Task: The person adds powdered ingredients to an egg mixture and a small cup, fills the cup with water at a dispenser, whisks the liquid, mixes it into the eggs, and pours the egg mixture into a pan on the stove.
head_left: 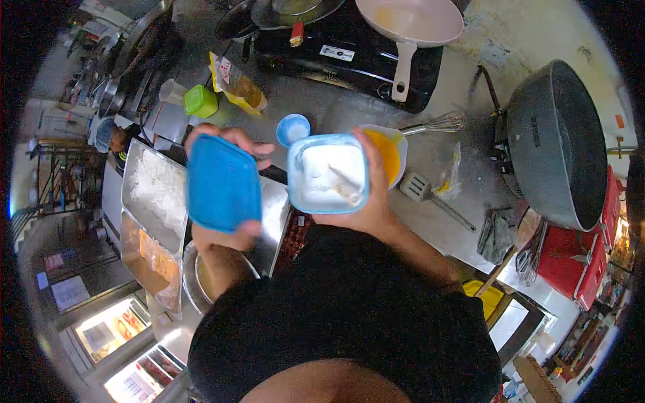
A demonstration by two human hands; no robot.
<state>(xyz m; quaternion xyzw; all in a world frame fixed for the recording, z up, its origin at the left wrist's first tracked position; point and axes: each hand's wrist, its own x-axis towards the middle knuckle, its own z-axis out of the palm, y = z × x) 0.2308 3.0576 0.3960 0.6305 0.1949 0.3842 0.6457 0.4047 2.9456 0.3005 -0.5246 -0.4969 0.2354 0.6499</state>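
Note:
My left hand (238,139) grips a blue square lid (224,183), slightly blurred, with its fingers along the top edge and thumb at the bottom. In my right hand (376,195) is a light-blue square tub (306,201) of white powder, with a small spoon (345,187) lying in the powder. Lid and tub are apart, side by side. Just beyond the tub stands a small blue cup (293,129) with white contents. Partly hidden behind my right fingers is a white bowl (402,153) holding yellow-orange liquid.
A whisk (437,123) rests at the bowl, and a slotted spatula (418,187) lies on the counter. A pale pan (411,20) sits on the black stove (322,70). Metal trays, one with white flour (158,185), stand left. A large dark pot (547,144) is at right.

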